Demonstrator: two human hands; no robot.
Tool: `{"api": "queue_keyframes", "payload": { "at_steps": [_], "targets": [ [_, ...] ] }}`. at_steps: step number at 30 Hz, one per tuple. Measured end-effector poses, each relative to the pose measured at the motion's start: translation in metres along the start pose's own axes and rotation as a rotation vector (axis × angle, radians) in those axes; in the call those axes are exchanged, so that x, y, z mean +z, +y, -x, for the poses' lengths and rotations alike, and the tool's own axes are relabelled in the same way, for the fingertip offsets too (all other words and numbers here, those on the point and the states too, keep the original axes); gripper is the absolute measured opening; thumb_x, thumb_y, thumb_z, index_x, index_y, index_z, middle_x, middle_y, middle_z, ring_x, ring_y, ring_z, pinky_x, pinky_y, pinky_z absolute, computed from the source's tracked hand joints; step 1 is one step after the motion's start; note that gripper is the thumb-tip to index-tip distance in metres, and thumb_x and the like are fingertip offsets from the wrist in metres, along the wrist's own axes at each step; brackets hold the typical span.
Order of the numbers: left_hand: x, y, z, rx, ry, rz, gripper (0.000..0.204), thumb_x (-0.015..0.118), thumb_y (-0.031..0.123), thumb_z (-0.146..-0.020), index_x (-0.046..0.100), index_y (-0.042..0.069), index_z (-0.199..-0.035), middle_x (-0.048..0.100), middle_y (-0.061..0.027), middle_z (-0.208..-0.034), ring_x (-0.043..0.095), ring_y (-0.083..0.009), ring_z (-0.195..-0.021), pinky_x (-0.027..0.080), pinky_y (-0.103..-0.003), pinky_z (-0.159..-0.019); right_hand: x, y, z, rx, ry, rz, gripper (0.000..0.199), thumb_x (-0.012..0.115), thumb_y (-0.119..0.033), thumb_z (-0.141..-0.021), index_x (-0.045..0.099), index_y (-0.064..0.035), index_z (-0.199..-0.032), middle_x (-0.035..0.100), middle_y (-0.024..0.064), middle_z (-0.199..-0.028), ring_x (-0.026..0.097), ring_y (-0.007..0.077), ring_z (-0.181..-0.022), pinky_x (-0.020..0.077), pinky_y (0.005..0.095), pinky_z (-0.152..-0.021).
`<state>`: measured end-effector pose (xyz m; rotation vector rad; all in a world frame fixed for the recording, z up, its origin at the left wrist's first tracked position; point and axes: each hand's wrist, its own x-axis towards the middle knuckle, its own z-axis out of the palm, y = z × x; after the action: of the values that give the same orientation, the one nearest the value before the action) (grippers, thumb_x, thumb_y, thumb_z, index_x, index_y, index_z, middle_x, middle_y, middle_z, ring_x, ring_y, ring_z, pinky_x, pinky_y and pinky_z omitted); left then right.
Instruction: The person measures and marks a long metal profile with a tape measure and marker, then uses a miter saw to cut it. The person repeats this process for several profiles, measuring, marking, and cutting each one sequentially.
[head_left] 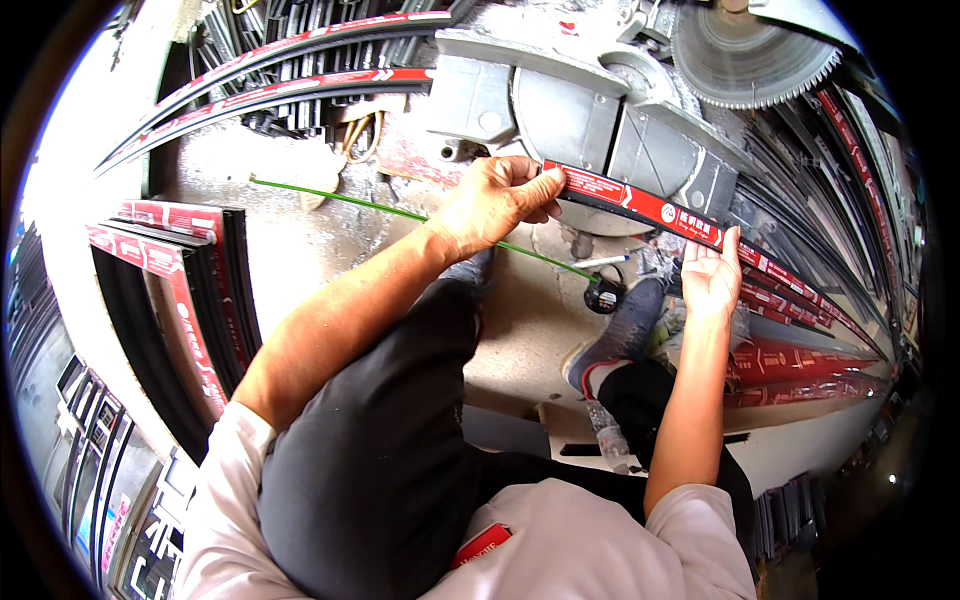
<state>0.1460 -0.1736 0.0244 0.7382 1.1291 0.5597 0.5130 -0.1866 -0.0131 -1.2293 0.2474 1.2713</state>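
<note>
A long dark profile bar with red printed film (640, 205) spans between my two hands and runs off toward the far right. My left hand (497, 203) grips its left end, thumb on the film and fingers curled beneath. Farther along, my right hand (712, 277) holds the bar from below, fingertips up against its edge. Just beyond the bar lies the grey metal bed of a cutoff saw (565, 115), with its toothed round blade (750, 60) raised at the upper right. On the floor below the bar sits a black tape measure (604, 295), its green blade (345, 197) pulled out leftward beneath my left hand.
Two red-filmed strips (300, 95) curve across the upper left, above piled dark offcuts. Cut profiles (170, 290) are stacked at left. More long profiles (835, 180) crowd the right. A white pen (605, 261) and a plastic bottle (608, 435) lie near my feet.
</note>
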Motion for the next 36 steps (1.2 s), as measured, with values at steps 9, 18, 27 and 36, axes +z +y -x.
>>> {"api": "queue_keyframes", "payload": {
  "at_steps": [9, 18, 27, 36],
  "targets": [
    [-0.047, -0.011, 0.013, 0.069, 0.261, 0.125, 0.037, 0.069, 0.041, -0.104, 0.073, 0.005, -0.108, 0.070, -0.0014, -0.087, 0.063, -0.0107, -0.081, 0.052, -0.028, -0.083, 0.043, 0.066, 0.024, 0.056, -0.113, 0.044, 0.042, 0.078, -0.032, -0.098, 0.062, -0.0085, -0.129, 0.062, 0.0064, -0.133, 0.055, 0.0223, -0.132, 0.0406, 0.0456, -0.121],
    [-0.058, -0.015, 0.009, 0.127, 0.255, 0.144, 0.029, 0.064, 0.038, -0.108, 0.071, 0.011, -0.104, 0.063, 0.0037, -0.081, 0.059, -0.0085, -0.077, 0.051, -0.029, -0.081, 0.059, 0.071, 0.031, 0.062, -0.123, 0.115, 0.057, 0.080, -0.036, -0.096, 0.056, -0.0090, -0.140, 0.058, 0.0060, -0.143, 0.049, 0.0229, -0.141, 0.0342, 0.0468, -0.125],
    [-0.062, -0.015, 0.012, 0.161, 0.222, 0.046, 0.033, 0.061, 0.040, -0.110, 0.071, 0.009, -0.108, 0.065, 0.0027, -0.084, 0.061, -0.0094, -0.082, 0.052, -0.029, -0.086, 0.057, 0.054, 0.025, 0.189, -0.015, 0.258, 0.044, 0.079, -0.037, -0.096, 0.060, -0.0087, -0.123, 0.065, 0.0121, -0.121, 0.063, 0.0259, -0.113, 0.0568, 0.0439, -0.098],
    [-0.063, -0.015, 0.014, 0.189, 0.182, 0.055, 0.029, 0.061, 0.033, -0.111, 0.071, 0.006, -0.108, 0.069, 0.0000, -0.094, 0.066, -0.0093, -0.088, 0.057, -0.030, -0.087, 0.053, 0.051, 0.024, 0.211, -0.075, 0.182, 0.037, 0.073, -0.030, -0.100, 0.059, -0.0058, -0.124, 0.065, 0.0145, -0.126, 0.061, 0.0284, -0.121, 0.0539, 0.0460, -0.107]
  ]
}}
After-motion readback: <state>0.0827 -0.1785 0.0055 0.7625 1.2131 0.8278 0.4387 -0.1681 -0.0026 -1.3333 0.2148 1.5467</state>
